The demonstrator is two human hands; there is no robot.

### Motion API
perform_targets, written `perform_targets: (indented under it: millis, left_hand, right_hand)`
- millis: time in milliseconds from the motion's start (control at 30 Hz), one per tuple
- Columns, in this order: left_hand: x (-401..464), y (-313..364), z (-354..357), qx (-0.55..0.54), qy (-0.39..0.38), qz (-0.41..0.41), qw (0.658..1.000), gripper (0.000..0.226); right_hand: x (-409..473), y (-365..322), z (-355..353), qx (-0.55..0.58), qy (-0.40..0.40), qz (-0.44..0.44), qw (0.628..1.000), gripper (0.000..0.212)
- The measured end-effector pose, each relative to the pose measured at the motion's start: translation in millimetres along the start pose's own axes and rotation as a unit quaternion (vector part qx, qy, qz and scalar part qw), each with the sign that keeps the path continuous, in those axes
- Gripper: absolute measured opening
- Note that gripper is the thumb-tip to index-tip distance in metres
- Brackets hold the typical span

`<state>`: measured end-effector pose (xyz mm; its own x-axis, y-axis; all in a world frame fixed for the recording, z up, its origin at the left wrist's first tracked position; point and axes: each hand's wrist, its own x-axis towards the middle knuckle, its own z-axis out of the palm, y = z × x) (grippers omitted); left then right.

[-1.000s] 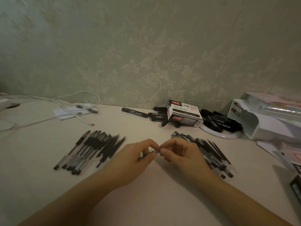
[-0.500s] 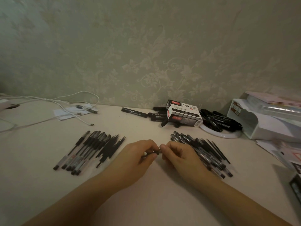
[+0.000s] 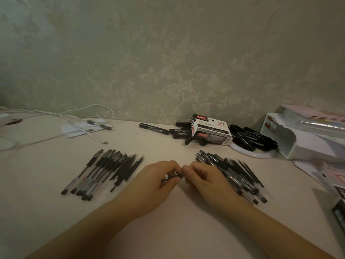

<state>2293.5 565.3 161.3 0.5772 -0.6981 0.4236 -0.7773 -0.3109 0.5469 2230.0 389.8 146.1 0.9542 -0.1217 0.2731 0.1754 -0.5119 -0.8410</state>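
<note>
Pinching a thin black pen part from both ends, the left hand and right hand meet at mid-desk, fingers curled round it. It hangs just above the pale beige desk, between two rows of black pens.

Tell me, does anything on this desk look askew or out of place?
The marker box by the wall looks askew: it seems propped on loose black markers instead of lying flat on the desk. The left pen pile lies in a neat row; the right pen pile is looser.
</note>
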Motion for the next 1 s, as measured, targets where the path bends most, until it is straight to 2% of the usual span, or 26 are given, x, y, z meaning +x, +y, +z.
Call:
perform_targets:
  millis: [67,200,433,600,800,1000]
  left_hand:
    - [0.1,-0.4,-0.2,-0.004,0.005,-0.004,1.0,0.01]
    - [-0.1,-1.9,-1.3,-0.004,0.008,-0.015,1.0,0.01]
    - [0.1,0.6,-0.3,-0.015,0.007,-0.009,1.0,0.01]
    - [-0.4,-0.2,-0.8,-0.012,0.005,-0.015,1.0,0.01]
    - [0.1,2.8,0.0,-0.013,0.003,-0.007,1.0,0.011]
    - [0.4,2.0,-2.1,-0.027,0.011,-0.029,0.999,0.008]
  right_hand:
    - [0.4,-1.1,0.6,0.011,0.009,0.003,1.0,0.041]
    - [1.0,0.9,-0.1,0.008,-0.004,0.001,1.0,0.014]
    - [0.7,-0.2,0.9,0.013,0.01,-0.003,1.0,0.04]
    - [0.5,2.0,-0.5,0.002,-0.012,-0.005,1.0,0.015]
    - [0.0,-3.0,-0.2,-0.008,-0.001,-0.015,1.0,0.042]
    - [-2.6,-4.1,-1.2,-0.01,-0.022,-0.001,1.0,0.025]
